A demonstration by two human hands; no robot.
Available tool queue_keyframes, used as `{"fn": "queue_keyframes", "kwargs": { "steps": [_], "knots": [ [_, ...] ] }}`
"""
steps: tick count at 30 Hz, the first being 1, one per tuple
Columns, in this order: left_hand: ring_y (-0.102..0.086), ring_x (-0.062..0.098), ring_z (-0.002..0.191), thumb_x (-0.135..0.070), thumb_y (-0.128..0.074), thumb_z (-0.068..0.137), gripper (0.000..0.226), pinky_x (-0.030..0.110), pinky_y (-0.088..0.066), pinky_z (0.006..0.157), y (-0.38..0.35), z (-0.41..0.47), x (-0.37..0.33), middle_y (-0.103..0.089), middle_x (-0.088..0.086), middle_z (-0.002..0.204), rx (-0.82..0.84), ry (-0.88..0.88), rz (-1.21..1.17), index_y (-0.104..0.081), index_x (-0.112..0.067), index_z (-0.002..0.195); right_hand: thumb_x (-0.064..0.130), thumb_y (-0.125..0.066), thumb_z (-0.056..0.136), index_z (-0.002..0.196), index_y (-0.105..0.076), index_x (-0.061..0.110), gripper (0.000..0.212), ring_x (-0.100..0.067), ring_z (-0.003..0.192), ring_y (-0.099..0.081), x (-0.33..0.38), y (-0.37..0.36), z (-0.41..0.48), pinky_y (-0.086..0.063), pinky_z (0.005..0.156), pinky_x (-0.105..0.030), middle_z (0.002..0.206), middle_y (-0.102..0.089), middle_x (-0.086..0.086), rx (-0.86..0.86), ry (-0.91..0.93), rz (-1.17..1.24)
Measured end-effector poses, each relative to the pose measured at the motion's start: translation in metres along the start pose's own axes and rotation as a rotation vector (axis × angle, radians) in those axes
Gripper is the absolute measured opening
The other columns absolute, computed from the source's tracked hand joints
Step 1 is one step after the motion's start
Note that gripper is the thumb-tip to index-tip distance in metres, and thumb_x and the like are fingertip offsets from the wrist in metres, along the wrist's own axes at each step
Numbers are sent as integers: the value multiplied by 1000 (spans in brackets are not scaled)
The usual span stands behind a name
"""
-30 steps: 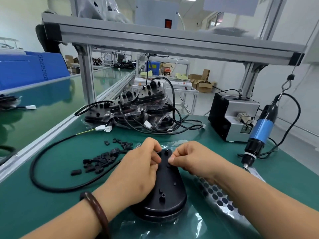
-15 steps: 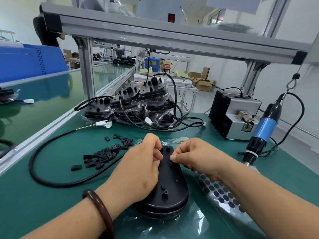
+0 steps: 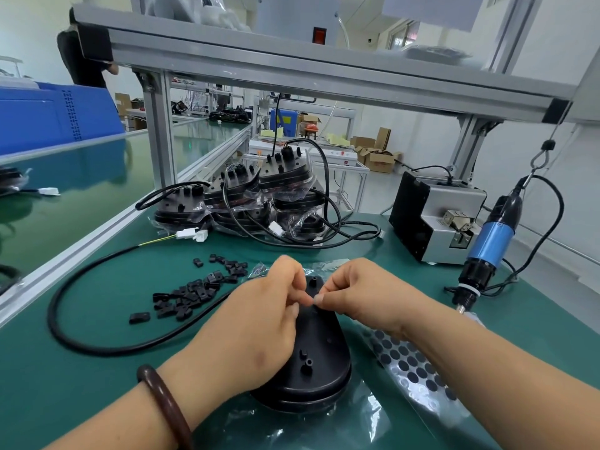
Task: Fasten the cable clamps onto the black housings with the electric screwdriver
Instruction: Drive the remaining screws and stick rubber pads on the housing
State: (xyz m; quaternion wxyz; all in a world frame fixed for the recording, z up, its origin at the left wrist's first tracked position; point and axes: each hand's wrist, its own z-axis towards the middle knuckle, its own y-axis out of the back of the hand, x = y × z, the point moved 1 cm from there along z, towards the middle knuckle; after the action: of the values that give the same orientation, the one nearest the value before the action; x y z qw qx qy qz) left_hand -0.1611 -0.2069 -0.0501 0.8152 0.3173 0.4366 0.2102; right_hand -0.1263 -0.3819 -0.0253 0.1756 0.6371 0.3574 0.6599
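Both hands were on the job, over the near black housing (image 3: pixel 319 362). It lay flat on a clear plastic bag (image 3: pixel 324 427) on the green bench mat (image 3: pixel 65 384), front centre, narrow end pointing away.

Left hand (image 3: pixel 256 323): palm draped over the housing's left flank, fingers curled, thumb and forefinger tips pinched narrow at the upper middle of the housing. Brown bangle (image 3: pixel 162 404) on that wrist.

Right hand (image 3: pixel 360 293): came in from the right, fingers curled, thumb and forefinger pinched, tips meeting the left hand's. Whatever sat in either pinch was too small to make out, so I couldn't tell if either held a part.

Cable clamps (image 3: pixel 194 290): loose black pile on the mat left of the hands, near but apart. One thick black cable (image 3: pixel 97 339) looped round the pile's left side, ending in white connectors (image 3: pixel 191 234).

Electric screwdriver (image 3: pixel 490 245): blue body, hung from a hook at right, bit down close to the mat, neither hand on it. Screw feeder box (image 3: pixel 431 219) just behind and left of it.

Stack of bagged housings with cables (image 3: pixel 259 196) at the back of the mat. Sheet of round black pads (image 3: pixel 412 362) lay under the right forearm, beside the housing. Aluminium frame rail (image 3: pixel 292 69) ran overhead.
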Motion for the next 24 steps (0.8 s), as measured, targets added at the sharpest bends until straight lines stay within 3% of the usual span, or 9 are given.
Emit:
{"fn": "queue_keyframes", "kwargs": {
  "steps": [4,10,17,21,24],
  "knots": [
    [-60,8,100,-18,-42,92,26,39,-50,81,0,-5,-6,-65,-14,109,86,-40,71,-27,-39,90,15,-66,85,73,-70,3,18,-13,48,-34,4,1,1,-28,43,-22,53,-49,1,14,-31,26],
    [-57,15,89,-20,-38,91,27,40,-49,75,-2,-7,-6,-62,-9,101,100,-71,152,-22,-42,87,13,-61,81,42,-61,20,40,-16,46,-35,8,0,4,-25,44,-25,50,-53,-1,-5,-125,57],
    [-54,17,93,-18,-36,85,28,38,-48,78,-4,-6,-7,-58,-7,107,141,-121,246,-19,-40,90,15,-58,81,56,-67,16,27,-12,42,-37,14,0,2,-26,35,-17,46,-53,3,2,-145,-36],
    [-53,19,89,-19,-34,83,25,38,-48,76,-3,-4,-9,-57,-4,100,144,-159,281,-24,-36,97,16,-52,88,64,-66,10,28,-9,44,-43,21,1,1,-34,36,-15,55,-56,2,-23,-104,-141],
    [-50,14,84,-18,-36,85,29,34,-45,74,-1,-3,-10,-54,-5,90,146,-169,275,-20,-42,91,19,-49,86,78,-70,-2,31,-15,50,-43,24,1,0,-34,43,-23,61,-57,-6,-37,-91,-203]
  ]
}}
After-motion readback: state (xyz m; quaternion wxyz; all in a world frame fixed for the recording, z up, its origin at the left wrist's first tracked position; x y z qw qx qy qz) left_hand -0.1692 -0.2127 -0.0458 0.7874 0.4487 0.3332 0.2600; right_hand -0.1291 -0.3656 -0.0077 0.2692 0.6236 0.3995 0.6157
